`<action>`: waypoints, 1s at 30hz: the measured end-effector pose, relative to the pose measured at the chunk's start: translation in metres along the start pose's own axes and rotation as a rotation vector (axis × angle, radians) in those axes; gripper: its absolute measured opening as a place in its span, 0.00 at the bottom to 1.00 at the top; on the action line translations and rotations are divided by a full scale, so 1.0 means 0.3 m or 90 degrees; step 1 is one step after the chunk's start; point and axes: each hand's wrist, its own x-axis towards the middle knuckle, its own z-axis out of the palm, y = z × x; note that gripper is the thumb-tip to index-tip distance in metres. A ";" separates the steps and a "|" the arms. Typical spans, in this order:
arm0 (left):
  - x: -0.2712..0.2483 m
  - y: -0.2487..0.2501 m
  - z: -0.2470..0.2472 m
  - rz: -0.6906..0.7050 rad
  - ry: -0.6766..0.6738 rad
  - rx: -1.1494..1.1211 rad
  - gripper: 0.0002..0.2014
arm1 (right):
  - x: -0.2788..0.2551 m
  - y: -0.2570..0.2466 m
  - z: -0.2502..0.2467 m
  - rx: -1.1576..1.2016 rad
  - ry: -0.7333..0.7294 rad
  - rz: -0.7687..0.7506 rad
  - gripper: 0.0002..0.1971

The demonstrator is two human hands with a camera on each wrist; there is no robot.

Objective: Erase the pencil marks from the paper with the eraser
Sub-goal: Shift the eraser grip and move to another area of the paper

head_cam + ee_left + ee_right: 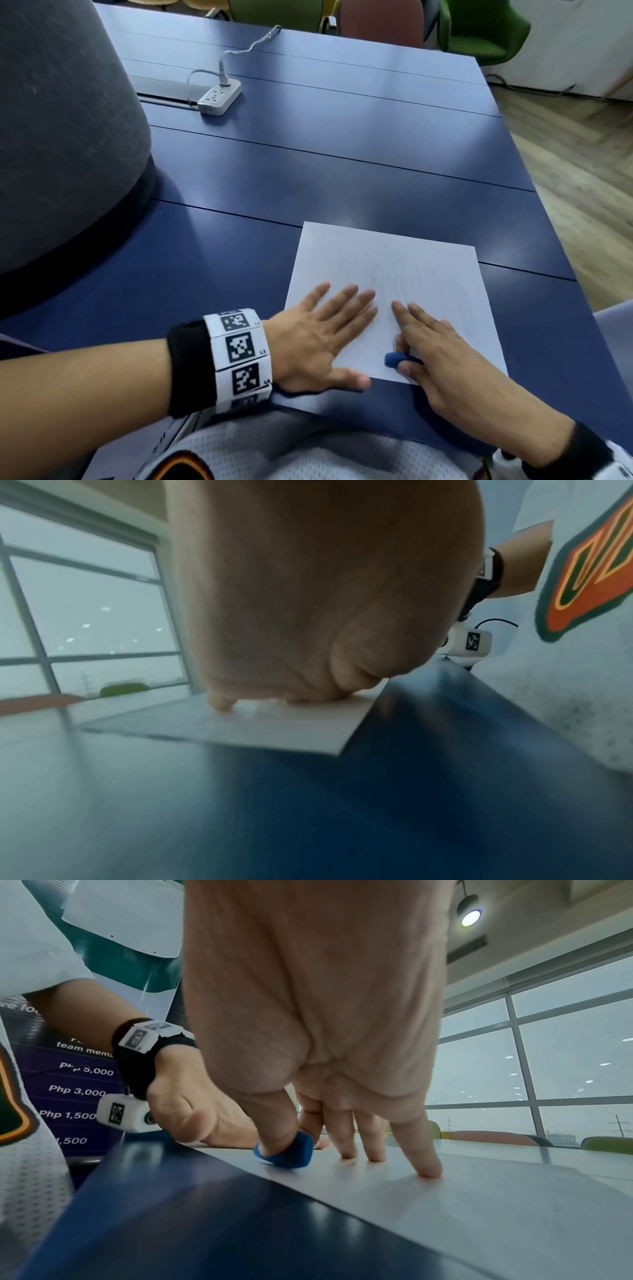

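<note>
**Eraser at Near Edge of Paper; Pencil Marks Lie Farther Up the Sheet**

Head view. The paper [394, 294] lies on the blue table [308, 154], in the lower right of the frame. The left hand [318, 339] rests flat on the sheet's lower left part, fingers straight and spread, thumb on the table just below the paper's edge. The right hand [455, 363] pinches the blue eraser [397, 359] at the sheet's lower edge; its other fingers extend straight over the paper. Faint grey pencil marks [387, 274] shade the centre of the sheet, above both hands in the frame. Judgement: the eraser must travel up-frame to reach them, and the right hand is the working hand.

Left wrist view. The left hand [308, 601] presses down on the paper [291, 729]; a corner of the sheet shows at right of centre. The eraser is not visible.

Right wrist view. Thumb and forefinger of the right hand [315, 1015] pinch the eraser [291, 1153], a small rounded blue block touching the paper [479, 1204] near its edge. The three remaining fingertips [430, 1172] touch the sheet.
</note>
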 end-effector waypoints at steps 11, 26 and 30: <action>0.050 -0.190 -0.106 -0.183 0.016 -0.012 0.52 | 0.000 0.006 0.007 0.033 0.020 0.006 0.02; -0.015 -0.302 -0.140 -0.126 -0.077 -0.076 0.70 | 0.001 0.016 -0.018 0.014 0.038 0.010 0.27; -0.005 -0.305 -0.109 -0.117 -0.033 -0.037 0.72 | 0.045 -0.004 -0.125 0.038 0.044 -0.025 0.05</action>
